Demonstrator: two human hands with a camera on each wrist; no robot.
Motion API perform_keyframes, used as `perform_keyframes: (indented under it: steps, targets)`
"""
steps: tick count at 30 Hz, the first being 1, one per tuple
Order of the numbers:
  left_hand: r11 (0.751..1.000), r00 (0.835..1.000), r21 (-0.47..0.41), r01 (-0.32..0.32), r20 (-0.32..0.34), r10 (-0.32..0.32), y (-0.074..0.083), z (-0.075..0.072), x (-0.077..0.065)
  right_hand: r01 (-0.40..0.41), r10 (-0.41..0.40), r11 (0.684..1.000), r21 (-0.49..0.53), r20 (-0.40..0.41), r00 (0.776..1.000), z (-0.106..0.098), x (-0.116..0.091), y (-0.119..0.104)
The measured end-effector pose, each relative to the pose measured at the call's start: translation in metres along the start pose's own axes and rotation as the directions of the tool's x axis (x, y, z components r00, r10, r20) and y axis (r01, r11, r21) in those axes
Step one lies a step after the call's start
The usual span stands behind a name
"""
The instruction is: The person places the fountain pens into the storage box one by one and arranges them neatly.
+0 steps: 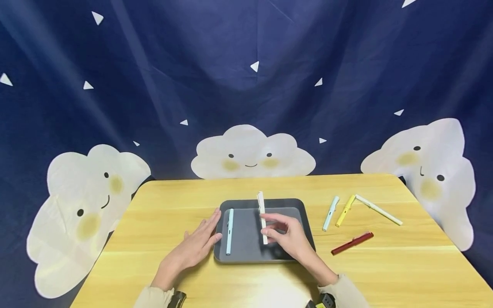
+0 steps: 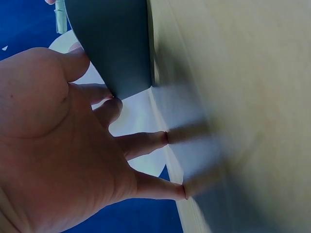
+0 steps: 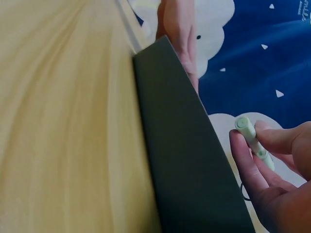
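In the head view my right hand (image 1: 289,235) pinches a white pen (image 1: 262,220) between thumb and fingers, over the right half of a dark grey tray (image 1: 246,259). The right wrist view shows the pen's end (image 3: 245,127) between thumb and fingertips, above the level of the tray wall (image 3: 180,145). My left hand (image 1: 196,244) lies at the tray's left edge with fingers extended. In the left wrist view its fingers (image 2: 146,144) are spread, some at the tray's corner and others on the table. A light blue pen (image 1: 230,231) lies lengthwise in the tray's left part.
On the wooden table (image 1: 161,222), right of the tray, lie a light blue pen (image 1: 331,214), a yellow pen (image 1: 345,210), a slanted white pen (image 1: 379,210) and a dark red pen (image 1: 352,243). Behind the table hangs a dark blue curtain (image 1: 215,85) with cloud shapes.
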State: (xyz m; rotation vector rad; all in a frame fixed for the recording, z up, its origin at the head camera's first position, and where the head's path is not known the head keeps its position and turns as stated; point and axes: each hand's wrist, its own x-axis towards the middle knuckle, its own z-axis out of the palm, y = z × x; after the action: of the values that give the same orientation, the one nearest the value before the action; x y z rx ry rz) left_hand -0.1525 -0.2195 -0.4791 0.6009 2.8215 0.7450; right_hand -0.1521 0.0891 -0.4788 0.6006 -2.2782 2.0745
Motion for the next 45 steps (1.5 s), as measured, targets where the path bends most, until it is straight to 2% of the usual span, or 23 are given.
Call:
perform_keyframes:
  steps: [6, 14, 24, 29, 39, 45]
  targets:
    - [1.0, 1.0, 0.002, 0.003, -0.001, -0.003, 0.0, -0.001, 0.001, -0.026, 0.026, 1.0, 0.01, 0.009, 1.0, 0.008, 0.0, 0.001]
    - [1.0, 1.0, 0.01, 0.007, 0.0, -0.007, 0.0, -0.002, 0.001, -0.086, 0.085, 0.993, 0.079, 0.017, 0.996, 0.023, 0.002, 0.002]
    - [1.0, 1.0, -0.005, 0.019, 0.005, -0.019, 0.001, 0.0, 0.0, -0.189, 0.19, 0.975, 0.116, 0.006, 0.982, 0.042, 0.006, 0.006]
    - [1.0, 1.0, -0.008, 0.022, 0.007, -0.022, 0.001, 0.0, 0.001, -0.201, 0.202, 0.971, 0.127, 0.009, 0.979, 0.048, 0.011, 0.005]
    - [1.0, 1.0, -0.017, 0.026, 0.01, -0.026, 0.001, -0.001, 0.001, -0.235, 0.236, 0.964, 0.125, 0.003, 0.972, 0.054, 0.016, 0.009]
    - [0.999, 1.0, -0.02, 0.028, 0.007, -0.028, 0.001, 0.0, 0.001, -0.243, 0.244, 0.968, 0.053, -0.001, 0.97, 0.055, 0.02, 0.01]
